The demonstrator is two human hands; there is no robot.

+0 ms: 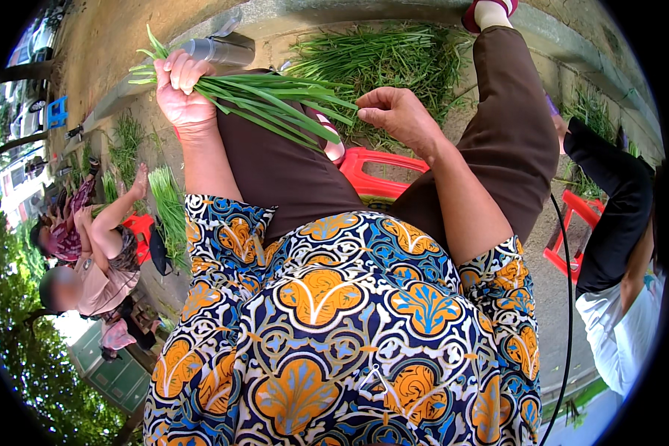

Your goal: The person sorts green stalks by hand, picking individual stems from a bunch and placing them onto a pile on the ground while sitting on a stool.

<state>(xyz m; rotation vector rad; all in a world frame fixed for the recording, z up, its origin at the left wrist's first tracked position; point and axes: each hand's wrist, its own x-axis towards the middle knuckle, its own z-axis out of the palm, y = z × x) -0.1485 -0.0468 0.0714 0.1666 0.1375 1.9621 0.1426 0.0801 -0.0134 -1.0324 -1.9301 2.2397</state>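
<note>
A bunch of long, flat green chives (pixel 275 97) is gripped in my left hand (pixel 184 93), which is closed around one end of it. Short ends stick out past my fist at the upper left. The long leaves spread to the right above my left thigh. At their far tips is my right hand (pixel 401 119), its thumb and forefinger brought together where a leaf tip meets them. On the ground beyond both hands lies a large loose pile of chives (pixel 383 67), with drier, thinner stalks mixed in.
A grey cylindrical container (pixel 227 50) stands beyond my left hand, near the curb (pixel 572 52). Under me shows a red plastic stool (pixel 383 165). People sit at left and right; another red stool (pixel 572 230) and a black cable (pixel 570 312) are at right. More chives (pixel 167 204) lie left.
</note>
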